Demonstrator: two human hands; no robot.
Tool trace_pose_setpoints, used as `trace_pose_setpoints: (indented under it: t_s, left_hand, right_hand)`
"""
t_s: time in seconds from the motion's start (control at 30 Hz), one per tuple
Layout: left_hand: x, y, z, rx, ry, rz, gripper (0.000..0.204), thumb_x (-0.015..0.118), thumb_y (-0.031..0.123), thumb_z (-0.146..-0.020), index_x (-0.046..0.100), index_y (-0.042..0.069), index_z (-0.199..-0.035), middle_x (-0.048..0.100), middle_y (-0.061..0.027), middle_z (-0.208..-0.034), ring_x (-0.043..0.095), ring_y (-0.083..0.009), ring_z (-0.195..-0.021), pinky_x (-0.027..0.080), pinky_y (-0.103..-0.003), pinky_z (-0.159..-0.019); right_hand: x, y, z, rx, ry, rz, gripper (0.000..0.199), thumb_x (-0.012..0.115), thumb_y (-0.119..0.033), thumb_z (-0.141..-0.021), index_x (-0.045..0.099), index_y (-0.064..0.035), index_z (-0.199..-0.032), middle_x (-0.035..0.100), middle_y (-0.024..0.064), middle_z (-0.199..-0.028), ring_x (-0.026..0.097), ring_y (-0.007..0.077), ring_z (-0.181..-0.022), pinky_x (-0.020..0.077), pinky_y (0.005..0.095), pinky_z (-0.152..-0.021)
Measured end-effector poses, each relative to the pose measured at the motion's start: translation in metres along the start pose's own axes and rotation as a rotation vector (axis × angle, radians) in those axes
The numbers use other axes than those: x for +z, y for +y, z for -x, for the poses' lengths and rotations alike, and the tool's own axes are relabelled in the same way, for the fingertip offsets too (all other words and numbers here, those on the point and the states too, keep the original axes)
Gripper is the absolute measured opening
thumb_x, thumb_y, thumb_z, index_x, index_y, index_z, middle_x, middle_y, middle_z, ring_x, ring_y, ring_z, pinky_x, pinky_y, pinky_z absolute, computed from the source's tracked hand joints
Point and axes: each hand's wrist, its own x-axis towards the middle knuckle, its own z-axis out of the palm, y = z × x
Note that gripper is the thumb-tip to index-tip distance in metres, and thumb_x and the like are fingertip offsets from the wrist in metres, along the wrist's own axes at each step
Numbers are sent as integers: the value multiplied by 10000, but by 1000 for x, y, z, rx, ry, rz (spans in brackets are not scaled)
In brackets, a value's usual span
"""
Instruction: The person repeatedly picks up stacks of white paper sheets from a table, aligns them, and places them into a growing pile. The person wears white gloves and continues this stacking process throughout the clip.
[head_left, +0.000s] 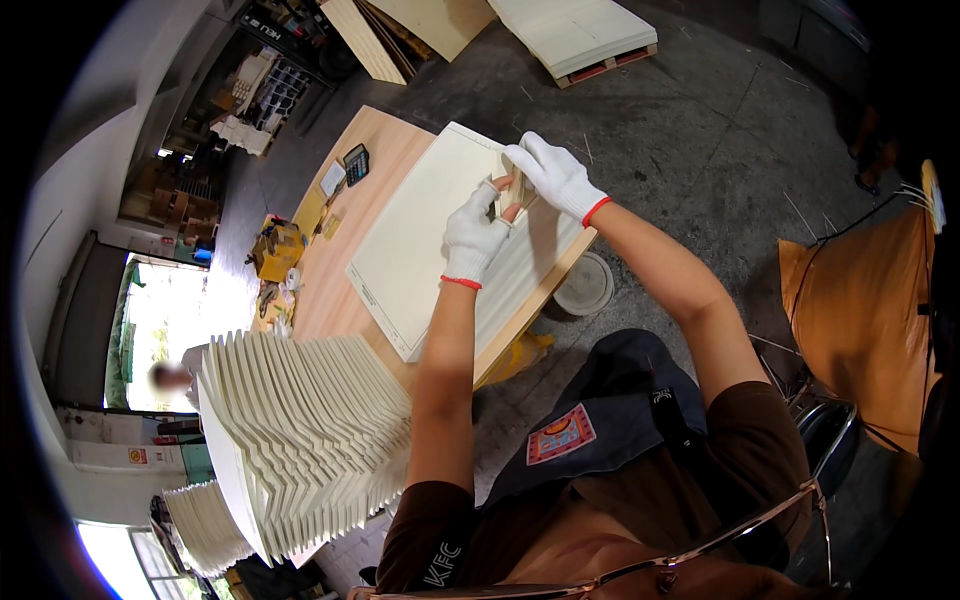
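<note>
Two gloves (473,238) (562,182), one calculator (356,166)

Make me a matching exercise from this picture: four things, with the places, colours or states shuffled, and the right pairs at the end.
Things:
1. Calculator
2. White sheet
3. Glove cuffs
4. Larger stack of pale sheets

Places, colours, states:
A. Red
B. Lying flat, beneath the left hand
C. Piled up left of the left forearm
D. Dark, on the bare wooden tabletop

Right pairs: 1-D, 2-B, 3-A, 4-C
</note>
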Motion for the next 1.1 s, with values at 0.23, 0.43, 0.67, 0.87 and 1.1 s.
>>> trace_pose_setpoints:
  t_s: [0.23,0.43,0.67,0.87,1.1]
  left_hand:
    - [6,3,4,72,73,-164,614,668,202,-821,499,351,-1392,689,-80,-988,682,-291,-805,550,-400,-711]
    - [13,-15,-22,-8,55,-273,593,679,281,-810,504,329,-1374,687,-105,-980,674,-331,-858,544,-442,-757]
    - [7,-2,-36,-164,-61,-255,517,671,297,-818,560,265,-1321,693,-119,-1069,659,-329,-984,526,-440,-837]
    - [5,-17,-11,-99,-53,200,372,665,143,-868,640,129,-1239,683,-123,-1166,652,-240,-1095,507,-335,-913]
    - [7,-12,-10,-90,-95,327,426,713,94,-855,610,26,-1263,654,-114,-1212,605,-193,-1136,466,-300,-966]
  right_hand:
    - [-34,8,12,39,-160,515,533,459,-602,-924,607,-94,-997,663,168,-930,646,354,-902,495,438,-752]
    - [-32,14,10,-275,-148,711,532,486,-626,-900,650,-124,-960,647,113,-818,653,312,-811,516,425,-710]
    - [-21,2,-7,-269,-131,435,496,446,-580,-941,627,-120,-990,673,160,-874,653,345,-848,504,445,-758]
    - [-5,0,-6,18,-88,121,517,380,-574,-972,560,-98,-1067,669,218,-931,634,405,-926,476,480,-776]
    - [3,10,-2,-35,-33,142,453,360,-511,-1001,554,-108,-1074,664,214,-892,636,411,-862,478,487,-739]
